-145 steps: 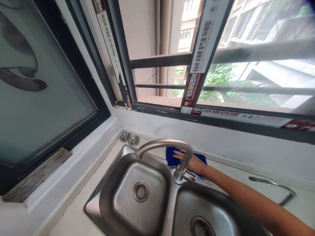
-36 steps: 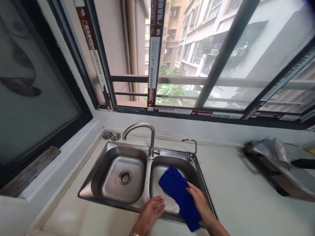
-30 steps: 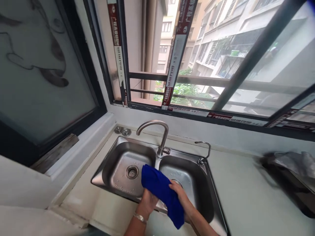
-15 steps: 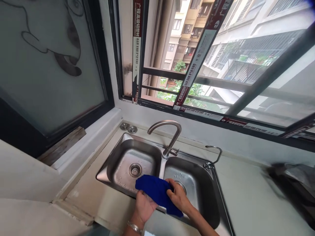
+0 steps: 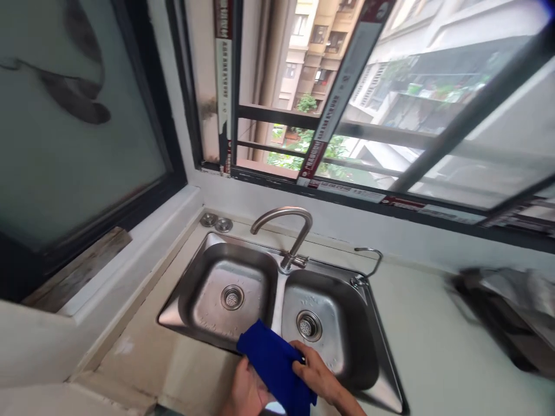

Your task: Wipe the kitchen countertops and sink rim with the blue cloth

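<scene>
A folded blue cloth (image 5: pixel 274 365) hangs between my two hands over the front edge of the double steel sink (image 5: pixel 281 300). Against its lower left side is my left hand (image 5: pixel 248 388), its fingers partly hidden behind the cloth. My right hand (image 5: pixel 313 370) pinches the cloth's right edge, thumb on top. The left basin (image 5: pixel 217 289) and the right basin (image 5: pixel 342 323) both show wet drops and a round drain. Behind the divider rises a curved faucet (image 5: pixel 303 231).
Two round metal strainers (image 5: pixel 215 222) lie behind the left basin. A thin curved tap (image 5: pixel 378 263) stands at the sink's back right. Farther right is a dark rack (image 5: pixel 494 318) on the counter (image 5: pixel 437 370). A barred window (image 5: pixel 347 196) runs behind.
Both hands and the cloth have moved lower in view, and the cloth now hangs steeper and looks more neatly folded. The right drain has come into full view. The camera view has shifted slightly.
</scene>
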Demonstrator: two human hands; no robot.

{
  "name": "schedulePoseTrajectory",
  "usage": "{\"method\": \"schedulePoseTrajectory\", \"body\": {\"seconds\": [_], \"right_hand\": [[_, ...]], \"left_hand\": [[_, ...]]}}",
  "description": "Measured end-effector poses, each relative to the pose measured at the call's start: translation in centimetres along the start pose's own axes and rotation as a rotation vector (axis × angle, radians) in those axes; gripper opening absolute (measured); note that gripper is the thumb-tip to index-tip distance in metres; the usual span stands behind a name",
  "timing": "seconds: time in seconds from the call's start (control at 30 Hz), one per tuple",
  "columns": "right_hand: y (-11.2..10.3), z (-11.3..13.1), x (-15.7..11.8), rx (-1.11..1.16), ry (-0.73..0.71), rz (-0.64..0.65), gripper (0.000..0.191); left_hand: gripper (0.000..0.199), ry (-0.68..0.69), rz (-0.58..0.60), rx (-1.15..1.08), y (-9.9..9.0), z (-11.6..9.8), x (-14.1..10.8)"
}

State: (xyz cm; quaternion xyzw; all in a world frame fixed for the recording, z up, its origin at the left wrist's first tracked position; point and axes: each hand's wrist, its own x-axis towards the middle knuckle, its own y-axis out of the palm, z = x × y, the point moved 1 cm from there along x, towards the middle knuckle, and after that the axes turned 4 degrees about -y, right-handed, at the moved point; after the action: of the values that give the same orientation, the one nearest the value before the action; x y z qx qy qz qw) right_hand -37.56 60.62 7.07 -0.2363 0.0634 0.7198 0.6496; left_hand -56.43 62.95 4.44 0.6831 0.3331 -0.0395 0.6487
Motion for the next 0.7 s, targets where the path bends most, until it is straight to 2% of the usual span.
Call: {"method": "schedulePoseTrajectory", "body": {"seconds": [0.13, 0.23, 0.37, 0.43, 0.53, 0.63, 0.7], "right_hand": [[-1.9, 1.4, -2.1, 0.032, -0.107, -0.073, 0.024], [-3.3, 2.8, -4.0, 0.091, -0.166, -0.092, 0.03], [-5.0, 3.9, -6.5, -0.073, -0.243, -0.183, 0.038], [-5.8, 3.7, -7.4, -0.154, -0.275, -0.235, 0.041], [-6.8, 2.7, -8.7, -0.125, -0.301, -0.197, 0.042], [-7.5, 1.1, -10.0, 0.015, -0.3, -0.134, 0.04], [-8.0, -0.1, -11.1, 0.097, -0.29, -0.161, 0.044]], "left_hand": [[0.045, -0.041, 0.041, 0.054, 0.3, -0.1, 0.6], [0.044, -0.025, 0.12, 0.095, 1.2, -0.3, 0.5], [0.043, 0.035, 0.286, 0.165, 3.1, -0.1, 0.1], [0.041, 0.065, 0.316, 0.18, 3.9, 0.6, 0.2], [0.042, 0.054, 0.244, 0.18, 4.3, 2.5, 1.0], [0.045, 0.063, 0.062, 0.195, 4.0, 4.6, 2.2], [0.048, 0.075, -0.034, 0.248, 4.0, 5.8, 2.9]]}}
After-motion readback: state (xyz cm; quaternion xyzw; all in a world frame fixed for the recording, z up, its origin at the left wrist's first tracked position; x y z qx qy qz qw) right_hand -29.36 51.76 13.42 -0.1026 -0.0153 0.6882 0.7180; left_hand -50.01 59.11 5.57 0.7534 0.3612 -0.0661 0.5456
